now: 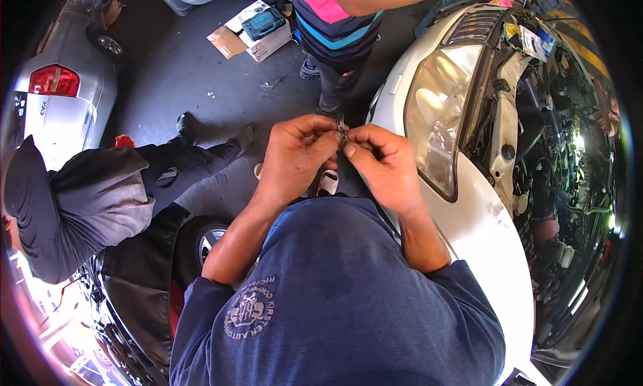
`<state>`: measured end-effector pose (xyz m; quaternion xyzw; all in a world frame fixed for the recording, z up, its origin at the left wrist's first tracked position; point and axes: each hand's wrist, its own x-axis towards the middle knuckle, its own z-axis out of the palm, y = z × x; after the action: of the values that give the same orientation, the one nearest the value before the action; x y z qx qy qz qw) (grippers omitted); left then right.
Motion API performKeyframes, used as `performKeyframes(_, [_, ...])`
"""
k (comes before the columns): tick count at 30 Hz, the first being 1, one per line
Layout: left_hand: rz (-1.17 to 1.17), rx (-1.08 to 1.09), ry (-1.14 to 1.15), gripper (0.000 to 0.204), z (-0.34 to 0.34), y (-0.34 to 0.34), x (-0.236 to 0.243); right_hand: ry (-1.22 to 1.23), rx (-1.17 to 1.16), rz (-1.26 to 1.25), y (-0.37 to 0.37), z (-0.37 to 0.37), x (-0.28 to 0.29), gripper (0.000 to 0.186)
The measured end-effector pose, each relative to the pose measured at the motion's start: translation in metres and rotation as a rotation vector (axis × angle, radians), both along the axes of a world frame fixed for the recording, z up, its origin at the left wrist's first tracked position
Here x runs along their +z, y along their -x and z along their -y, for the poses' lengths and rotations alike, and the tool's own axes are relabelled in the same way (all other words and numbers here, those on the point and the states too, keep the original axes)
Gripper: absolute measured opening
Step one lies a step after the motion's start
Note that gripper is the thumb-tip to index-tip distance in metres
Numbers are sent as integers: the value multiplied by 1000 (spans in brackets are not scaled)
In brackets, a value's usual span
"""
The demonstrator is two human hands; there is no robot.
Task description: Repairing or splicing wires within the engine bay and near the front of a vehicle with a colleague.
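In front of my chest, my left hand (295, 157) and my right hand (387, 164) meet with their fingertips pinched together. Between them is a small, slim part (341, 126) with a clear, pale upper end and a darker lower end. Its exact kind is too small to make out, and the fingers cover some of it. My left thumb and fingers close on it from one side, and the right thumb and forefinger pinch it from the other. Close by on the right is the cloudy headlight (443, 111) of a white car; neither hand touches it.
The white car's fender (492, 242) and exposed engine bay (569, 165) lie to my right. A co-worker in a striped shirt (335, 18) stands ahead, reaching over the car's front. Another person (100, 192) leans over a car at left. An opened carton (258, 34) sits on the floor.
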<state>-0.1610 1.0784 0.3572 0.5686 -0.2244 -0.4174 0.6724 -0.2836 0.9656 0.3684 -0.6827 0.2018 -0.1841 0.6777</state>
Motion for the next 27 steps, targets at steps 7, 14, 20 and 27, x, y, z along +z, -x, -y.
performKeyframes(7, [35,-59,-28,11,0,-7,1,249,63,-72,3,6,7,6])
performKeyframes(14, [-239,-57,8,14,2,-10,-4,122,54,-92,3,6,-3,4])
performKeyframes(20, [-353,-52,35,15,0,-10,-6,233,-9,-14,-4,-5,-13,7])
performKeyframes(27, [-240,-3,35,12,1,-7,-12,116,27,-81,-11,-12,-36,14])
